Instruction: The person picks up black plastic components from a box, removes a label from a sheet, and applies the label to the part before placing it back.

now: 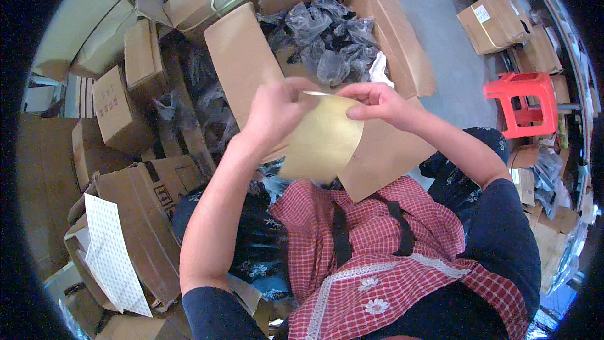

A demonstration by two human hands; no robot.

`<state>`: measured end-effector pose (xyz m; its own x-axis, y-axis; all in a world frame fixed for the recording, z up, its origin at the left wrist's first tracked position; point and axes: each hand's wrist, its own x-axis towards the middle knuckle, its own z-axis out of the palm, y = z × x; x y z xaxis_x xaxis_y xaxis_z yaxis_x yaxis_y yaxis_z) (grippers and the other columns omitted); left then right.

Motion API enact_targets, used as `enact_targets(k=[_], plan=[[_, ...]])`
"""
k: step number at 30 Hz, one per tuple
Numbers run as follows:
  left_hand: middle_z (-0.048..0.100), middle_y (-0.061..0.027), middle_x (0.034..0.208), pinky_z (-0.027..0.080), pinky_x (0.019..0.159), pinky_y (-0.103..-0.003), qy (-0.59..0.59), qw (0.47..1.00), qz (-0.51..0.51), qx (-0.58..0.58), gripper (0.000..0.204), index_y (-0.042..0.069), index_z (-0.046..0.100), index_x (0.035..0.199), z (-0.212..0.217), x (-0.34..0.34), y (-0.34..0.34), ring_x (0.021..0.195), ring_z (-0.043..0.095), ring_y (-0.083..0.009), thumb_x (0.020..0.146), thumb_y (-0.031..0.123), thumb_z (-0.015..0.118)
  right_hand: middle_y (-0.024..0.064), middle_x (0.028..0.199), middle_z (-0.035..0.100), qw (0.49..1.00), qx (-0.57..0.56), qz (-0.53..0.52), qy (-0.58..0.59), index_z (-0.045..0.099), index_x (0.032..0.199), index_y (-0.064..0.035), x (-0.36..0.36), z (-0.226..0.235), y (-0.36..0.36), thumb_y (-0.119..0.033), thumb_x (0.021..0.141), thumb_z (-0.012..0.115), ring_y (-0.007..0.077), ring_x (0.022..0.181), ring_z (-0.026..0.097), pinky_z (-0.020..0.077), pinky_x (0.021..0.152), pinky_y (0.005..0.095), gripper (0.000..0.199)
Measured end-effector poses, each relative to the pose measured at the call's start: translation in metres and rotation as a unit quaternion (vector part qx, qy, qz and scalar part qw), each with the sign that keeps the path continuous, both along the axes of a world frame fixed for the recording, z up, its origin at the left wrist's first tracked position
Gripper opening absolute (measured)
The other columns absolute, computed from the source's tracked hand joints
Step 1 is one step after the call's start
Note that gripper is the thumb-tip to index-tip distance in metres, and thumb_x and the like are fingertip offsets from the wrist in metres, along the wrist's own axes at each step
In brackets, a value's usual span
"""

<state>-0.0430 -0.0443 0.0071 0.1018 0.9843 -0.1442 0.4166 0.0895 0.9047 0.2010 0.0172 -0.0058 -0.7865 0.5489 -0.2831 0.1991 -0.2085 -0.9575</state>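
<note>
A thin, pale yellow sheet [327, 135], slightly curved and blurred along its lower edge, is held up over the open box's near flap. At its upper right, my right hand [380, 104] pinches it between thumb and fingers. My left hand [277, 110] is closed at the upper left edge of the sheet; its fingertips are partly smeared by motion. A narrow white strip shows along the top edge between the hands. Just beyond them stands an open cardboard box [399, 38] containing several dark items in clear plastic bags [333, 66].
Cardboard boxes [123, 110] are stacked along the left. White sheets with rows of small marks [116, 252] lie on a box at lower left. To the right stand a red plastic stool [522, 104] and more boxes [494, 22]. A red checked apron [377, 226] covers my lap.
</note>
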Motion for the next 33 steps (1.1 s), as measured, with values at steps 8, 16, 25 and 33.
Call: enact_targets(k=[8,16,25,33], plan=[[0.071,-0.0067,0.091,0.052,0.074,-0.029,-0.069,0.986,-0.019,-0.147,0.031,-0.002,0.068,0.113,-0.026,0.013,-0.021,0.08,0.064,-0.0124,0.088,0.017,0.071,0.0027,0.107,0.069,0.996,-0.06,-0.065,-0.022,0.065,0.122,-0.0019,0.013,-0.036,-0.028,-0.029,0.096,0.061,0.0107,0.099,0.061,0.0481,0.089,0.0275,0.037],[0.072,-0.0064,0.093,0.052,0.076,-0.026,-0.227,0.958,0.141,-0.106,0.024,-0.002,0.072,0.105,-0.015,0.003,-0.045,0.082,0.065,-0.0122,0.089,0.016,0.069,0.0039,0.11,0.069,0.987,-0.124,-0.088,0.043,0.066,0.121,-0.0028,-0.019,-0.001,-0.024,-0.028,0.097,0.06,0.0091,0.098,0.063,0.0499,0.087,0.026,0.036],[0.072,-0.0087,0.093,0.053,0.074,-0.025,-0.291,0.937,0.156,-0.114,0.021,-0.002,0.072,0.106,0.0,0.002,-0.046,0.082,0.066,-0.0118,0.089,0.009,0.065,0.0088,0.11,0.071,0.989,-0.105,-0.099,0.043,0.065,0.123,-0.0008,-0.025,0.014,-0.028,-0.019,0.094,0.063,0.0148,0.095,0.068,0.0551,0.085,0.0283,0.034],[0.071,-0.0077,0.099,0.051,0.079,-0.026,-0.387,0.898,0.124,-0.166,0.027,0.0,0.07,0.112,-0.003,-0.003,-0.042,0.086,0.065,-0.0122,0.091,0.016,0.065,0.0119,0.109,0.071,0.991,-0.072,-0.098,0.059,0.069,0.115,0.0012,-0.006,0.016,-0.022,-0.005,0.088,0.059,0.0177,0.096,0.068,0.0529,0.088,0.0287,0.03]])
